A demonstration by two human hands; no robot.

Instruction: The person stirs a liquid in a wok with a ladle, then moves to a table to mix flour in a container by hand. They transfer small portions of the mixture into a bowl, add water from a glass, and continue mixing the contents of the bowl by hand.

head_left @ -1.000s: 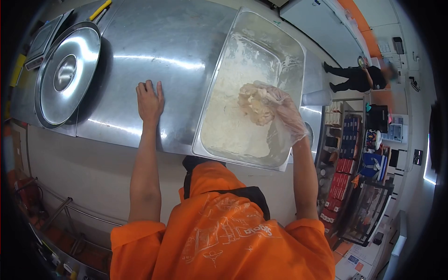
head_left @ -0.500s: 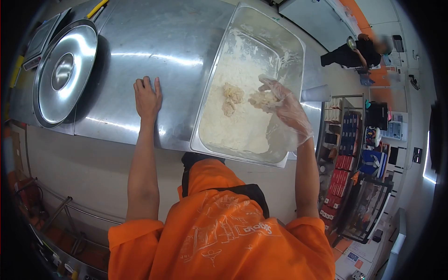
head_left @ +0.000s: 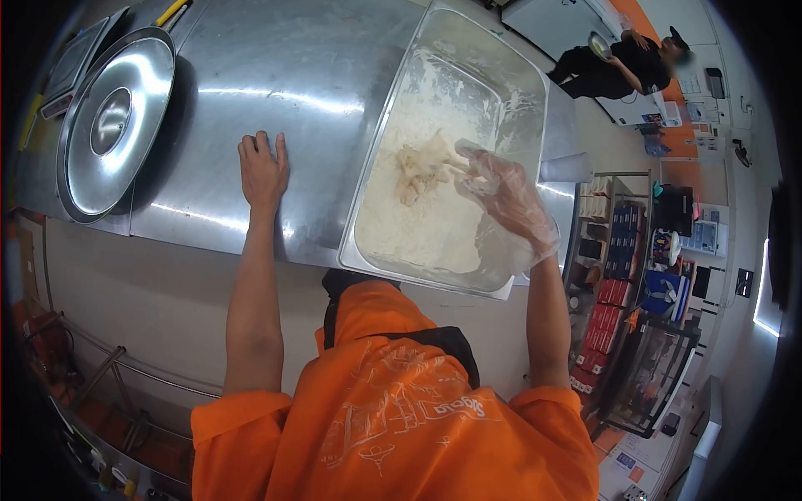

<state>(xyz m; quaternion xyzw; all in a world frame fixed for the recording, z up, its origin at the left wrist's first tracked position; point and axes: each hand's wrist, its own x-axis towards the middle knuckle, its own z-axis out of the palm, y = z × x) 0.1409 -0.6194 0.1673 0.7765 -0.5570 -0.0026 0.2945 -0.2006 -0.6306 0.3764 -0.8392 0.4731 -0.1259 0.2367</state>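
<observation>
My right hand (head_left: 504,190), in a loose clear plastic glove, is over a deep steel pan (head_left: 355,238) with its fingers curled round a pale, flour-coated piece of food (head_left: 469,173). The piece's far end is smeared by motion and overlaps a lumpy floured clump (head_left: 413,179). White flour (head_left: 418,238) covers the pan's bottom and streaks its far walls. To the left of the pan, my bare left hand (head_left: 264,174) rests on the steel table (head_left: 326,159), palm down, fingers slightly apart and holding nothing.
A large round steel lid or dish (head_left: 149,150) lies at the left, with a flat scale-like device (head_left: 75,71) behind it. A pale cup (head_left: 565,168) is right of the pan. Beyond it stands a shelf rack (head_left: 622,250). At the far right, a person (head_left: 622,67) holds a bowl.
My right hand has tilted inward over the clump, and the pale matter between hand and clump is now blurred. My left hand stays put. The person in the background has shifted left.
</observation>
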